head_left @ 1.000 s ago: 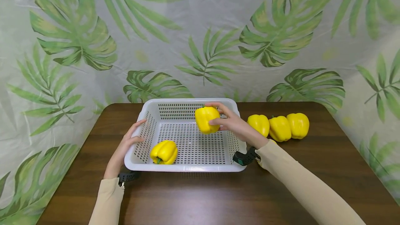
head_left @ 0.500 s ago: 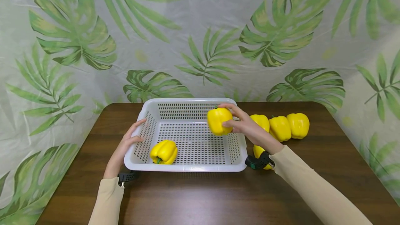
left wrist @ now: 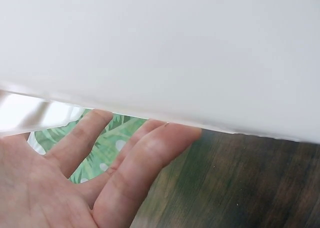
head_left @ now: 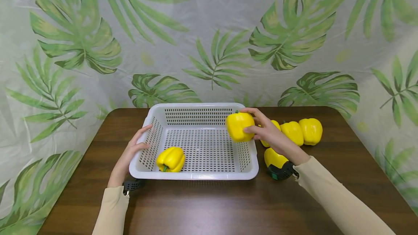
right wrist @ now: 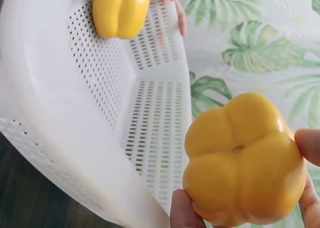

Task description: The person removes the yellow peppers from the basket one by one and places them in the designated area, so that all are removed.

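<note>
My right hand [head_left: 269,133] holds a yellow bell pepper [head_left: 239,127] above the right end of a white perforated basket [head_left: 194,176]. In the right wrist view, fingers and thumb are around this bell pepper [right wrist: 245,160], its lobed underside facing the camera. My left hand [head_left: 128,155] grips the basket's left rim. In the left wrist view, fingers [left wrist: 130,180] of that hand reach up to the edge of the white basket [left wrist: 165,53]. Another yellow bell pepper [head_left: 171,159] lies on its side in the basket's front left corner.
To the basket's right, several yellow bell peppers [head_left: 311,131] stand in a row on the dark wooden table [head_left: 196,209]. One more bell pepper [head_left: 274,158] sits nearer, partly behind my right wrist strap. A leaf-patterned cloth [head_left: 215,46] hangs behind the table.
My right hand has moved right with the bell pepper, from over the basket's inside to its right end. The left hand, the basket and the pepper inside it look unmoved.
</note>
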Available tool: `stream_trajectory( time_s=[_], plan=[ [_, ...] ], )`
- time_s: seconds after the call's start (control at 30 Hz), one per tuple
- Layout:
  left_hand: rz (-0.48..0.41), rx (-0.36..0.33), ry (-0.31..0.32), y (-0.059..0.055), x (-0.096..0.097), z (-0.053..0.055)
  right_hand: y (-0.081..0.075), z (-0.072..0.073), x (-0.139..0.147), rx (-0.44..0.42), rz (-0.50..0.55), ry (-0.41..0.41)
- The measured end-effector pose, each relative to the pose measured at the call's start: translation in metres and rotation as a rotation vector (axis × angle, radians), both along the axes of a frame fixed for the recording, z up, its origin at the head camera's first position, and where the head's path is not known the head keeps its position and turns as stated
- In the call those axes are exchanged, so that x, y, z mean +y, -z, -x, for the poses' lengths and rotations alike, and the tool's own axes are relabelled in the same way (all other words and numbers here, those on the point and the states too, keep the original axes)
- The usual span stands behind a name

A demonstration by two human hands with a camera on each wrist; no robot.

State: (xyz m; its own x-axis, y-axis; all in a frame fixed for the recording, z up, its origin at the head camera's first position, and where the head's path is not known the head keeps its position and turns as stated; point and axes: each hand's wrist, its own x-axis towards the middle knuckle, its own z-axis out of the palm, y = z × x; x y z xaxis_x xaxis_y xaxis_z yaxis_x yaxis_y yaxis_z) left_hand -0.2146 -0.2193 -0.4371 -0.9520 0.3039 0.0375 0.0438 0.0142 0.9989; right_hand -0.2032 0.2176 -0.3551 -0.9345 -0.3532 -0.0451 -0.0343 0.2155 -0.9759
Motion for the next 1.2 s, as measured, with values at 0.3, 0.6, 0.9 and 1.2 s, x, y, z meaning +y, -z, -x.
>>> stream_trajectory(
  time_s=[0.3, 0.6, 0.9, 1.2],
  plan=[
    [0.014, -0.007, -0.002, 0.000, 0.000, -0.001, -0.002, -0.009, 0.018, 0.006, 0.030, 0.034],
    [0.015, -0.004, -0.001, 0.001, -0.001, 0.000, -0.001, -0.017, 0.038, 0.015, -0.010, 0.074],
    [0.040, -0.004, -0.003, 0.001, -0.002, -0.002, 0.005, -0.021, 0.056, 0.031, 0.006, 0.074],
    [0.043, -0.010, -0.002, 0.001, -0.001, -0.002, 0.011, -0.025, 0.074, 0.030, 0.001, 0.087]
  ],
)
